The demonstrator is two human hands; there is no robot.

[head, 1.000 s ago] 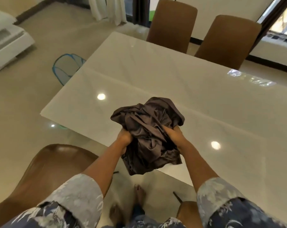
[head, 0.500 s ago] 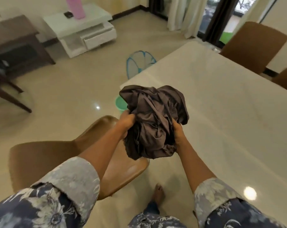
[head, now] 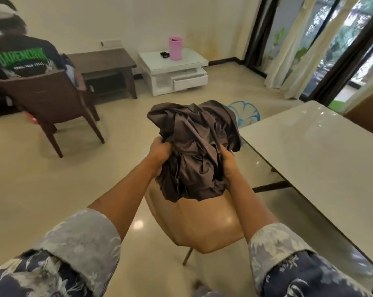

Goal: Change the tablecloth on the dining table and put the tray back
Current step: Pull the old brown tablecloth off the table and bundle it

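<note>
Two hands, one bundle: my left hand [head: 160, 154] and right hand [head: 228, 161] both have their fingers curled tight into the crumpled dark grey-brown tablecloth [head: 194, 151], gripping it from either side so that it is held up in the air between them.

One dining table [head: 309, 159] lies just to the right of the right hand, its pale glossy top bare. I count three chairs: a tan one [head: 194, 224] directly below the hands, a dark brown one [head: 46, 99] well off to the left of the left hand, and the edge of a brown one [head: 368, 112] far right, beyond the table. One blue mesh basket [head: 246, 113] peeks out just past the bundle, on the floor.

Farther beyond the hands stand one white low table [head: 181, 69] carrying one pink container [head: 175, 48] and one small dark object [head: 164, 54], with one dark wooden table [head: 104, 61] to its left.

One seated person [head: 20, 56] occupies the dark chair. Their shirt has green lettering starting "DARE"; the rest is too blurred for me to read.

Since half a second ago the view has swung left: the seated person has come into sight, the table has slid to the right, and the grip on the cloth is unchanged.
</note>
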